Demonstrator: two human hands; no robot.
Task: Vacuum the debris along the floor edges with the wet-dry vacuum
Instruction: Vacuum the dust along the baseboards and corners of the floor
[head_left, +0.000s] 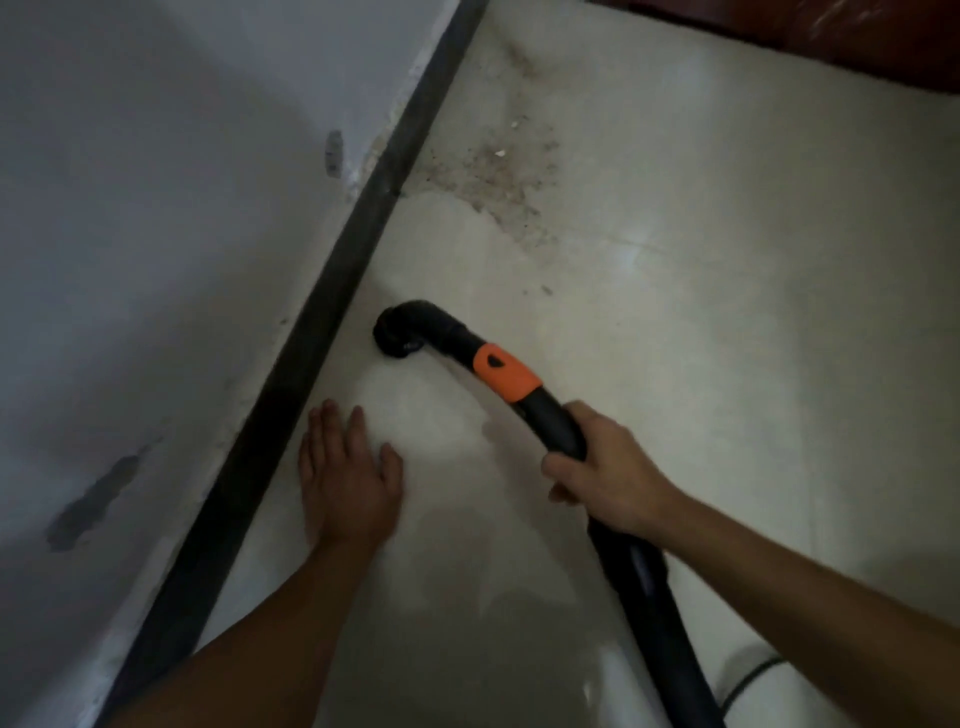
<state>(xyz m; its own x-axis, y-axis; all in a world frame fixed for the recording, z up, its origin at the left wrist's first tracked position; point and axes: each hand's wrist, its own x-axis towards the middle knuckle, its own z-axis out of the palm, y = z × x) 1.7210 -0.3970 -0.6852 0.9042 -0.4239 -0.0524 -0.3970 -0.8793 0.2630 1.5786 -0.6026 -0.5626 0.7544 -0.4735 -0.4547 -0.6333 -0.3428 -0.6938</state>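
On the pale floor (701, 322), right hand (610, 470) grips hose (511, 376) pointing up-left at baseboard (332, 291); left hand (348, 480) flat.

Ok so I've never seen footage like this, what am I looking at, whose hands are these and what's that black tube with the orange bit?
This is one picture from a camera worn on a person's head, looking down, so the two bare arms are the wearer's own. There is no robot. The right hand has its grip round a black vacuum hose with an orange collar. Its bent nozzle points down at the pale floor, close to the black skirting strip at the foot of the wall. The left hand lies flat on the floor, holding nothing. Further along the edge sits a patch of gritty debris, not yet reached by the nozzle.
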